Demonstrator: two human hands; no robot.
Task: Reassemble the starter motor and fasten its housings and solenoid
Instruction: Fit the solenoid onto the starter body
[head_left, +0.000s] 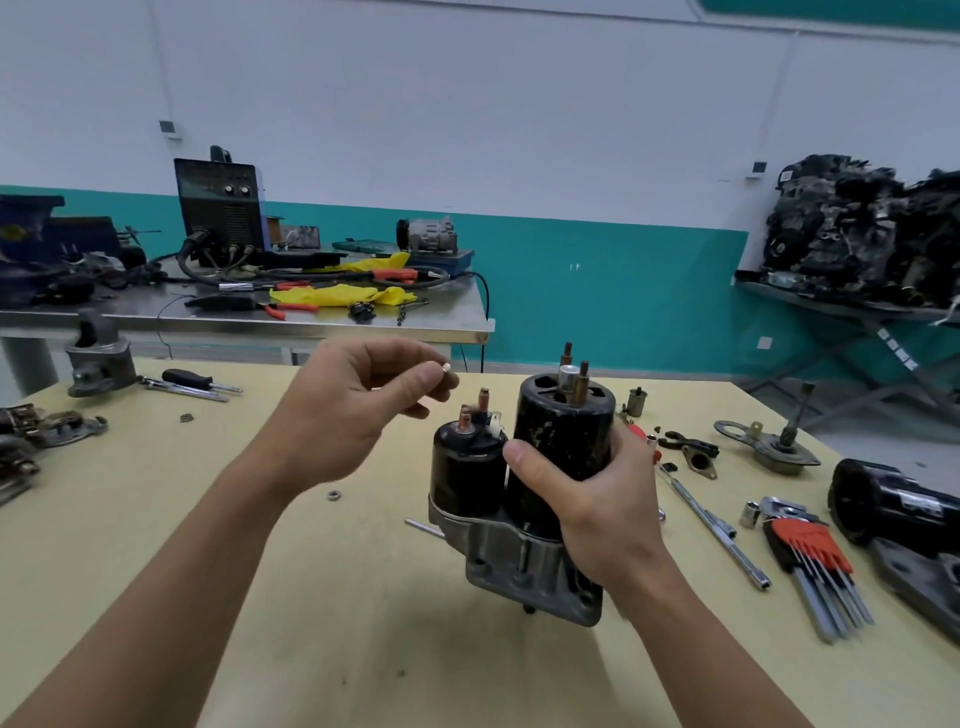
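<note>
**Now poised: tiny part held beside upright starter motor**

At a workshop table (363, 654), a person's right hand (587, 499) wraps around the black body of the starter motor (561, 431). The thumb lies on the near face and the fingers curl behind. The motor's long axis stands close to vertical, with the grey drive housing (519, 566) at the bottom, apparently lifted off the tabletop.

The solenoid (467, 473) is mounted on the motor's left side, its 2 copper studs (484, 399) pointing up. From the motor's top rise 2 more threaded rods (568, 353).

The left hand (353, 410) hovers to the left of the unit. Its thumb and forefinger pinch a small pale part (445, 368), and the other 3 fingers curl loosely beneath. Whether the part is a nut or a bushing is too small to tell. It sits up and to the left of the solenoid studs, near but apart from them, and farther from the rods on the motor's top.

Whichever post it is meant for, it likely has to travel right and then down along that upright axis. The left hand is the nearer of the 2 and is placed to do so while the right steadies the motor.

A loose nut (334, 494) lies on the table below the left wrist, and a set of hex keys (810, 551) lies at the right.
</note>
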